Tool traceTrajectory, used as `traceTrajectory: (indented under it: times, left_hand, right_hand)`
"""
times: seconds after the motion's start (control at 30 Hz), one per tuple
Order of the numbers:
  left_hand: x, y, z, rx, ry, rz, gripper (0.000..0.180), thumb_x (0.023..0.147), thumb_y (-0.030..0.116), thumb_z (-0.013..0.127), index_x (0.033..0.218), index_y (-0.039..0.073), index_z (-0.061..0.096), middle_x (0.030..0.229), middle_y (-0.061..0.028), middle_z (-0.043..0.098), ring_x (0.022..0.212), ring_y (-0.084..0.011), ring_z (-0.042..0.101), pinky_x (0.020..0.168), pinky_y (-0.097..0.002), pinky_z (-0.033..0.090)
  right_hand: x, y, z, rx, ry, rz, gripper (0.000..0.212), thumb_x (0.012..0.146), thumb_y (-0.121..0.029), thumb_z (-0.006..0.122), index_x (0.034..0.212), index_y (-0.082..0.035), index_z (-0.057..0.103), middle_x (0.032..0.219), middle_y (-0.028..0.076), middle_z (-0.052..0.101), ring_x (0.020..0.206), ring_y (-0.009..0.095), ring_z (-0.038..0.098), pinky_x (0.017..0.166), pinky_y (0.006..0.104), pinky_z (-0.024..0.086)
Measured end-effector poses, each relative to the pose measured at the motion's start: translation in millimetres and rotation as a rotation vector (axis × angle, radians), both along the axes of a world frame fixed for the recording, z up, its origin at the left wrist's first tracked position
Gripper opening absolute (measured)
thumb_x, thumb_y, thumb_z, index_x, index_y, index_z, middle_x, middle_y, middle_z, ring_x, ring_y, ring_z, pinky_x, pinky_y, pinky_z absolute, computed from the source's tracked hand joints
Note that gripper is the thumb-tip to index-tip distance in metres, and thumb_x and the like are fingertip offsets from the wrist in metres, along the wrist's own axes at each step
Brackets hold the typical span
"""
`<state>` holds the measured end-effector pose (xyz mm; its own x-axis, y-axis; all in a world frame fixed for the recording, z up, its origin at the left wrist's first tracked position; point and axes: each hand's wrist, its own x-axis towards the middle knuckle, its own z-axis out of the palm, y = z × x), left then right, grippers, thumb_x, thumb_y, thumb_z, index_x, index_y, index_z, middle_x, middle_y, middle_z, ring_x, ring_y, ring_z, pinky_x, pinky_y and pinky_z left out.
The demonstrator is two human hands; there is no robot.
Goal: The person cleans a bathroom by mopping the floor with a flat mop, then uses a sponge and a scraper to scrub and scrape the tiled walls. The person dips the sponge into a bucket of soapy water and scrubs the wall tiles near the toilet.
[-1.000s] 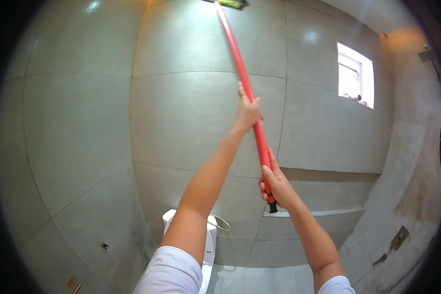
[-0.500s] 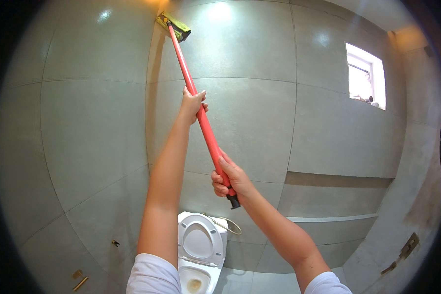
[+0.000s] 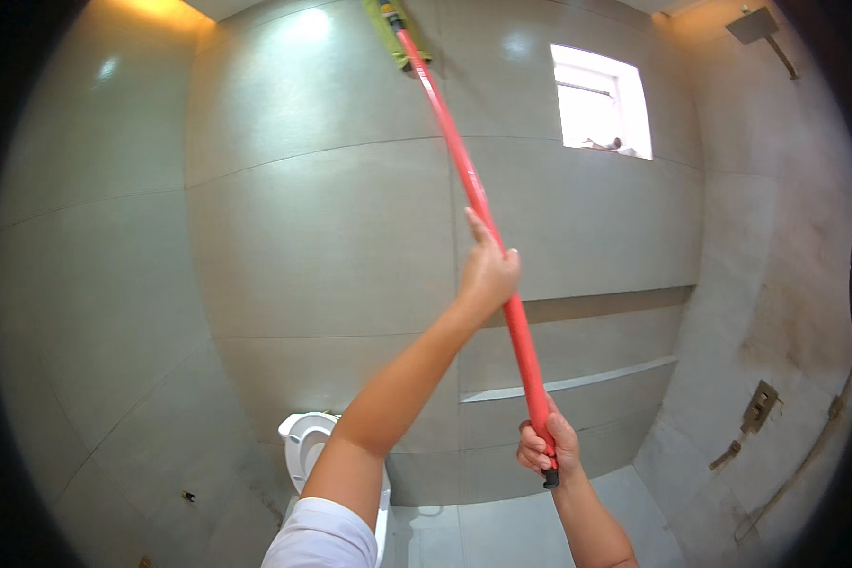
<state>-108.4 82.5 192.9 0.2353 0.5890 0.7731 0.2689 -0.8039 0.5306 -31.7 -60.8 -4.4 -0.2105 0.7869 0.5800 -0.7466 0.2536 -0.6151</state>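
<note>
1 bright window [image 3: 601, 99] sits high on the right, small objects [image 3: 616, 145] along its lower edge. Farther right hangs a square shower head [image 3: 754, 26]. Below are a long niche [image 3: 596, 346] and a metal fixture [image 3: 759, 407]. A white toilet [image 3: 306, 450] stands lower left.

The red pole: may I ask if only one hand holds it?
No, the left hand and the right hand both grip the red pole.
</note>
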Motion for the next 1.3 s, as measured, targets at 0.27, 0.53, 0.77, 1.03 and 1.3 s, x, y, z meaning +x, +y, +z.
traceTrajectory:
  times: [0.27,0.53,0.77,1.03,1.3]
  left_hand:
    - [137,-30,6,-0.283,-0.191,-0.635,0.074,0.076,0.013,0.054,0.126,-0.002,0.000,0.072,-0.0096,0.053,0.053,-0.0183,0.054,0.045,-0.0313,0.045]
    - [80,2,1,-0.624,-0.414,-0.875,0.034,0.080,0.036,0.055,0.088,0.008,0.037,0.062,0.0021,0.040,0.046,-0.0050,0.040,0.039,-0.0207,0.038]
    - [-73,29,-61,-0.611,-0.572,-0.704,0.031,0.084,0.038,0.048,0.095,0.010,0.038,0.060,0.0030,0.039,0.043,-0.0050,0.039,0.036,-0.0204,0.036]
    - [-235,62,-128,-0.561,-0.766,-0.385,0.032,0.084,0.038,0.048,0.099,0.013,0.037,0.061,0.0028,0.040,0.042,-0.0053,0.040,0.036,-0.0208,0.037]
    - [-309,70,-170,-0.582,-0.750,-0.005,0.037,0.080,0.030,0.055,0.104,0.014,0.032,0.064,-0.0001,0.042,0.044,-0.0087,0.044,0.037,-0.0224,0.041]
  right_hand:
    - [74,-37,-5,-0.076,0.068,-0.187,0.041,0.088,-0.044,0.030,0.124,-0.025,0.026,0.054,0.000,0.038,0.033,0.007,0.035,0.035,0.0226,0.032]
    - [14,-21,-4,-0.203,-0.238,-0.133,0.049,0.086,-0.053,0.024,0.129,-0.033,0.014,0.052,-0.002,0.033,0.036,0.008,0.032,0.041,0.0260,0.032]
    - [-73,17,-59,-0.278,-0.371,0.231,0.058,0.083,-0.055,0.030,0.131,-0.029,0.012,0.054,0.000,0.033,0.041,0.010,0.033,0.046,0.0258,0.031]
    - [-166,55,-87,-0.336,-0.489,0.570,0.058,0.085,-0.053,0.026,0.131,-0.018,0.019,0.055,-0.001,0.032,0.039,0.008,0.031,0.043,0.0229,0.029]
    - [-193,66,-100,-0.497,-0.453,0.739,0.050,0.089,-0.045,0.025,0.127,-0.012,0.029,0.052,-0.002,0.033,0.035,0.006,0.030,0.037,0.0202,0.028]
